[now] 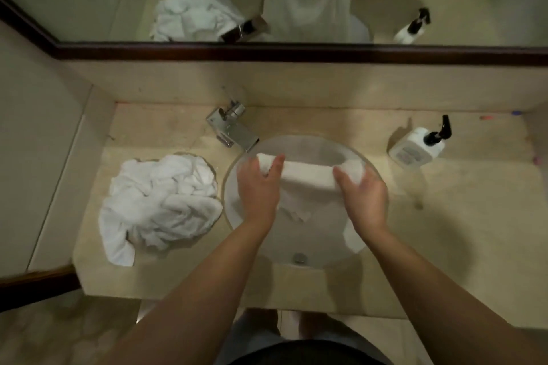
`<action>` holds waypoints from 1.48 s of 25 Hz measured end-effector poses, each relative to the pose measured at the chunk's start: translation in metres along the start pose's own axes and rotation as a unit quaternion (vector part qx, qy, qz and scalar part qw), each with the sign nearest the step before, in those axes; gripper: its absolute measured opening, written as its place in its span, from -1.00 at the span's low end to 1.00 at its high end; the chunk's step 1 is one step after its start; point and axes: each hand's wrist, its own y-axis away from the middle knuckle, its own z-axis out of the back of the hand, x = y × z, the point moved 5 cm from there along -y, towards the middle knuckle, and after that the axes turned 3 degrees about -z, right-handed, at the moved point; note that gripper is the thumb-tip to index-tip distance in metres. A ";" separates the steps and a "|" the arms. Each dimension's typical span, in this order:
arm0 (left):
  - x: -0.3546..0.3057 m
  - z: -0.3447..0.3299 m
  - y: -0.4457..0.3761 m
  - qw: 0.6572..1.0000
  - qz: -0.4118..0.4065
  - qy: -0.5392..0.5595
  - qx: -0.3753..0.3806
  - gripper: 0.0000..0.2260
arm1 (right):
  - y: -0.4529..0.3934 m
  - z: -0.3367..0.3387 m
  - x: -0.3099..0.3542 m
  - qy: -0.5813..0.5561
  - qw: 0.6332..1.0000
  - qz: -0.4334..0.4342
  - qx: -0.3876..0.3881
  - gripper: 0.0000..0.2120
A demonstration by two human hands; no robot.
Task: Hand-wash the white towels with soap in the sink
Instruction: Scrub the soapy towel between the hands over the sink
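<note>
A white towel [308, 176] is stretched between my hands above the round glass sink [234, 169]. My left hand [259, 190] grips its left end with the fingers curled over the top edge. At the right end my right hand [363, 197] grips it the same way. The towel's lower part hangs down into the bowl. A crumpled pile of white towels [160, 204] lies on the counter to the left of the sink. A white soap pump bottle [416, 147] with a black pump stands at the back right.
A chrome faucet [232, 130] stands behind the sink at its left, spout over the rim. The drain [299, 258] shows at the bowl's near side. A beige stone counter [459, 231] surrounds the sink. A dark-framed mirror [296, 52] runs along the back wall.
</note>
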 end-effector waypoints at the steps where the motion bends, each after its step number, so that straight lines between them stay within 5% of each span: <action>1: -0.016 0.005 0.004 1.000 -0.009 0.019 0.017 -0.77 | 0.005 0.010 0.013 -0.019 1.000 0.021 0.004 -0.77; 4: -0.057 0.015 0.016 0.987 -0.047 0.098 0.114 -0.80 | 0.020 0.035 0.057 -0.131 0.988 0.040 0.072 -0.91; 7: -0.096 0.019 0.026 0.979 -0.068 0.164 0.099 -0.75 | 0.027 0.047 0.106 -0.227 0.963 0.046 0.134 -0.87; 12: -0.138 -0.007 0.035 0.929 0.120 0.350 -0.009 -0.67 | 0.012 0.022 0.134 -0.348 0.929 -0.077 0.101 -0.78; 14: -0.140 -0.007 0.022 0.912 0.141 0.384 -0.044 -0.66 | 0.021 0.015 0.129 -0.339 0.933 -0.066 0.097 -0.78; 17: -0.128 -0.005 0.005 0.935 0.148 0.320 -0.038 -0.65 | 0.050 0.014 0.125 -0.283 0.954 0.007 0.104 -0.73; 22: -0.107 -0.036 0.025 0.872 0.233 0.389 0.186 -0.45 | 0.014 0.019 0.144 -0.187 0.981 0.060 0.012 -0.59; 25: -0.102 -0.036 0.020 0.864 0.260 0.410 0.137 -0.44 | 0.020 0.010 0.136 -0.171 0.984 0.048 0.031 -0.59; 28: -0.109 -0.033 0.026 0.824 0.288 0.447 0.197 -0.49 | 0.024 0.014 0.130 -0.154 0.984 0.070 0.060 -0.59; 32: -0.114 -0.041 0.051 0.850 0.274 0.385 0.233 -0.51 | -0.013 0.029 0.133 -0.153 0.988 0.028 0.017 -0.57; 37: -0.107 -0.044 0.039 0.831 0.294 0.444 0.160 -0.54 | 0.033 0.026 0.130 -0.120 0.980 0.122 0.104 -0.56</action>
